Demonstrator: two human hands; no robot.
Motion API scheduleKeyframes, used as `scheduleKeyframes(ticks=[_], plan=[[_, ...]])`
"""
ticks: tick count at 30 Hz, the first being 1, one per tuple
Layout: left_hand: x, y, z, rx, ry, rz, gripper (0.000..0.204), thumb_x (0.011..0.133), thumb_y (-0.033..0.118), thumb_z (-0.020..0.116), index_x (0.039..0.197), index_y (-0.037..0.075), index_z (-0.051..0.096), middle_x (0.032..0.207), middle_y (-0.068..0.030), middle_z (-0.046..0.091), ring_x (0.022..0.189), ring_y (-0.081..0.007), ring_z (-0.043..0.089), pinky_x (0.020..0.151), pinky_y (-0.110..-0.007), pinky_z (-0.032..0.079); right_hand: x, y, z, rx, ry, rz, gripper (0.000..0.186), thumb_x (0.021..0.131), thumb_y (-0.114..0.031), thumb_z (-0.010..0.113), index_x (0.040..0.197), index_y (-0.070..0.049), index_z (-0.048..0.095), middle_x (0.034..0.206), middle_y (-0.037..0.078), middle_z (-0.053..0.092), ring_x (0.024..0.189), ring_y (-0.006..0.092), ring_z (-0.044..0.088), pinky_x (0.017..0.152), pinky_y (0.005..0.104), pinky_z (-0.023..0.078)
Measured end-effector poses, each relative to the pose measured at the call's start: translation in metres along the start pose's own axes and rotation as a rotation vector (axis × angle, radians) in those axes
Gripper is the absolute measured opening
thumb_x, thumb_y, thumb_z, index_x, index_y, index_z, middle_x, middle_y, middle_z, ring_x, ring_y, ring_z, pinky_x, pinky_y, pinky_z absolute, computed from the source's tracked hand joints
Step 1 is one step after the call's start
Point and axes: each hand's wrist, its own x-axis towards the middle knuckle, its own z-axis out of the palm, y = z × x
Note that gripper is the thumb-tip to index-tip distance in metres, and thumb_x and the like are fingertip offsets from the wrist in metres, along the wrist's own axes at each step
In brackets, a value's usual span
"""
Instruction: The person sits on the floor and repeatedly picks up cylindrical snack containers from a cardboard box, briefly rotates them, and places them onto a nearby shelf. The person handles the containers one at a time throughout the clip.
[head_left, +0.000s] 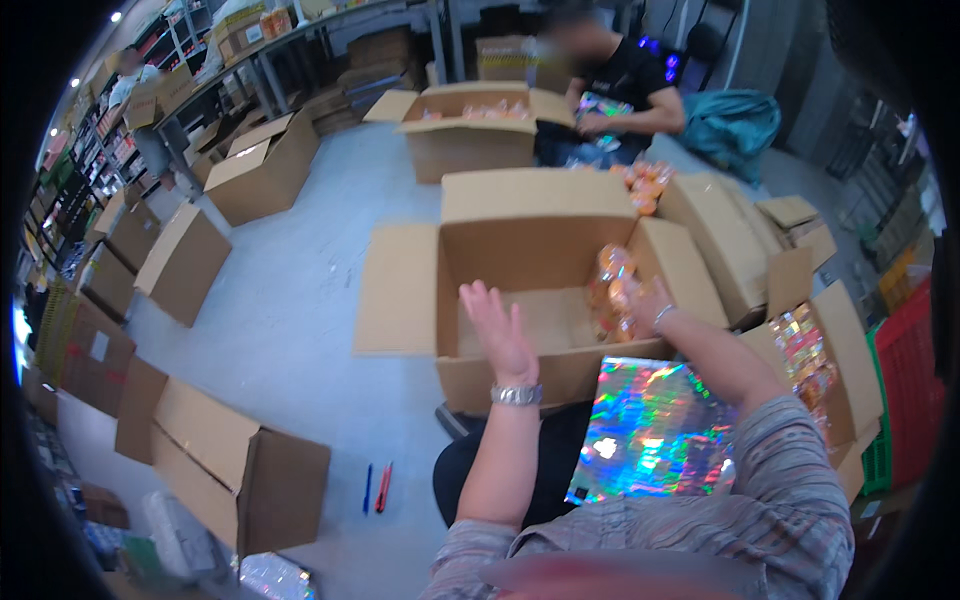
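An open cardboard box (540,375) stands before me with its flaps folded out. Over its near left part my left hand (500,333) is raised with fingers stretched, holding nothing. Inside the box's right side, my right hand (650,308) is against a shiny orange-and-clear package (612,280), its fingers bent round the edge and partly blurred. The package stands along the right wall. Across my lap lies a flat holographic silver bag (655,430), near my right forearm.
Another person (625,95) sits beyond the box, handling a holographic bag near a second open box (470,150). At right stand an open box of shiny packages (805,360) and a red crate (908,380). Two pens or cutters (383,487) lie on the floor beside a closed carton (285,490).
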Motion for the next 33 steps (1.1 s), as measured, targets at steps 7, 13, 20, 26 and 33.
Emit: scheduleKeyframes(ticks=[7, 13, 20, 26, 33], plan=[[0.008, -0.005, -0.004, -0.048, 0.009, 0.016, 0.086, 0.105, 0.066, 0.035, 0.167, 0.016, 0.003, 0.174, -0.0149, 0.003, 0.16, -0.0337, 0.005, 0.127, -0.057, 0.009, 0.004, 0.0, 0.02, 0.147, 0.135, 0.029, 0.107, 0.081, -0.05, 0.072, 0.164, -0.01, 0.017, 0.125, 0.022, 0.071, 0.117, 0.0351, 0.068, 0.112, 0.0626, 0.03], [0.008, 0.009, -0.002, -0.051, -0.016, 0.006, 0.089, 0.104, 0.069, 0.032, 0.167, 0.015, 0.002, 0.174, -0.0158, 0.006, 0.16, -0.0332, 0.007, 0.127, -0.056, 0.01, -0.04, 0.014, -0.033, 0.321, 0.176, 0.037, 0.133, 0.06, -0.045, 0.088, 0.164, -0.008, 0.013, 0.118, 0.026, 0.07, 0.111, 0.0408, 0.069, 0.106, 0.0554, 0.045], [0.001, 0.008, 0.007, 0.557, -0.148, 0.522, 0.139, 0.068, 0.045, 0.095, 0.165, 0.008, 0.003, 0.17, -0.0214, 0.017, 0.155, -0.0402, 0.024, 0.123, -0.056, 0.023, -0.134, 0.026, -0.12, 0.545, 0.509, -0.101, 0.125, 0.053, -0.032, 0.084, 0.16, -0.01, 0.022, 0.112, 0.024, 0.067, 0.103, 0.0419, 0.067, 0.091, 0.0481, 0.055], [-0.01, 0.0, 0.021, 1.037, -0.674, 0.744, 0.131, 0.064, 0.049, 0.096, 0.162, 0.006, 0.02, 0.159, -0.0234, 0.04, 0.149, -0.0381, 0.037, 0.122, -0.051, 0.03, -0.209, 0.02, -0.175, 0.648, 0.937, -0.338, 0.13, 0.049, -0.034, 0.09, 0.16, -0.009, 0.026, 0.111, 0.016, 0.061, 0.103, 0.0334, 0.064, 0.098, 0.0405, 0.05], [-0.027, -0.013, 0.025, 0.525, -0.7, 0.301, 0.104, 0.062, 0.027, 0.1, 0.144, 0.004, 0.041, 0.137, -0.015, 0.061, 0.125, -0.0265, 0.063, 0.102, -0.041, 0.055, -0.215, -0.025, -0.199, 1.041, 1.003, -0.448, 0.135, 0.059, -0.038, 0.093, 0.163, -0.006, 0.012, 0.125, 0.015, 0.058, 0.112, 0.0257, 0.061, 0.105, 0.039, 0.046]])
